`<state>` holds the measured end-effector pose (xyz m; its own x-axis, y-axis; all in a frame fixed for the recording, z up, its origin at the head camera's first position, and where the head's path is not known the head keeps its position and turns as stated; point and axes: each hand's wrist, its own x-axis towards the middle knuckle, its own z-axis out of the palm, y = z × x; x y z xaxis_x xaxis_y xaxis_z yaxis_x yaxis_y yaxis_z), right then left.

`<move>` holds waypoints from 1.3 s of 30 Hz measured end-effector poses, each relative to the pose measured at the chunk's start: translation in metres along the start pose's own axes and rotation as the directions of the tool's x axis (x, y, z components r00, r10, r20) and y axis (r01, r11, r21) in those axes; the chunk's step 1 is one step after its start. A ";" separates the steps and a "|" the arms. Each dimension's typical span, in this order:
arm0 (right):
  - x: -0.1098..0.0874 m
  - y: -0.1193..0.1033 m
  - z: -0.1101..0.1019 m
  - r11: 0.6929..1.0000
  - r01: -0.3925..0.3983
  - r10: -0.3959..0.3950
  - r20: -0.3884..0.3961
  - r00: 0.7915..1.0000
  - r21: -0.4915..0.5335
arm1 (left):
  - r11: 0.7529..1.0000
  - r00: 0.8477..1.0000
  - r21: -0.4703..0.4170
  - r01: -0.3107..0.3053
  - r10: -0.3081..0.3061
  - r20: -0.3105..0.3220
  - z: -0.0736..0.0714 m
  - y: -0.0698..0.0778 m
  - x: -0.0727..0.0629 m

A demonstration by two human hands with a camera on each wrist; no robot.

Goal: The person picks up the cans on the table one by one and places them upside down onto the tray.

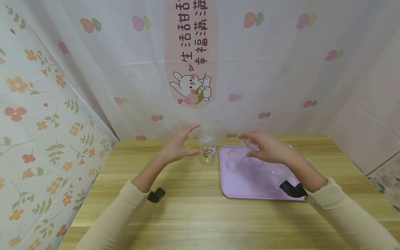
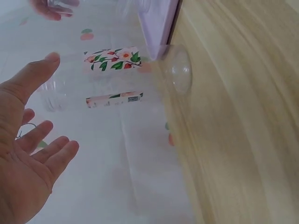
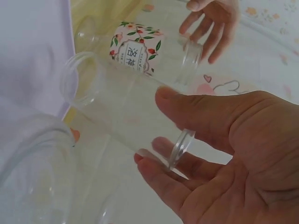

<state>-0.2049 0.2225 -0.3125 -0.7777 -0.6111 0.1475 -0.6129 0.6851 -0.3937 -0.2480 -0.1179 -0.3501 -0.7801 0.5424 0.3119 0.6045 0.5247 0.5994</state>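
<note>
A clear jar with a floral label (image 1: 208, 151) stands upright on the wooden table. My left hand (image 1: 178, 147) is just left of this jar, thumb and fingers spread around it without touching; the left wrist view shows a gap between the palm (image 2: 21, 186) and the jar (image 2: 117, 59). Over the tray's back-left part, my right hand (image 1: 265, 147) holds a clear unlabelled jar (image 3: 126, 109) near one end. The thumb lies on one side of that jar and the fingers on the other, and the jar is tilted.
A light purple tray (image 1: 231, 192) lies right of the labelled jar. Several clear containers (image 1: 276, 169) are on it, partly hidden by my right arm; one (image 3: 32, 163) shows close by in the right wrist view. A printed curtain (image 1: 131, 69) hangs behind the table.
</note>
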 end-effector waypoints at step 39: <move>0.049 -0.011 0.009 0.986 -0.036 0.078 0.258 0.963 -0.162 | 0.914 0.959 0.406 -0.025 -0.093 0.268 0.019 0.040 0.056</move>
<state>-0.2352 0.1814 -0.3095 -0.7606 -0.6376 -0.1222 -0.5991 0.7619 -0.2463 -0.2639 -0.0542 -0.3225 -0.7606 0.6476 0.0459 0.6376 0.7319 0.2405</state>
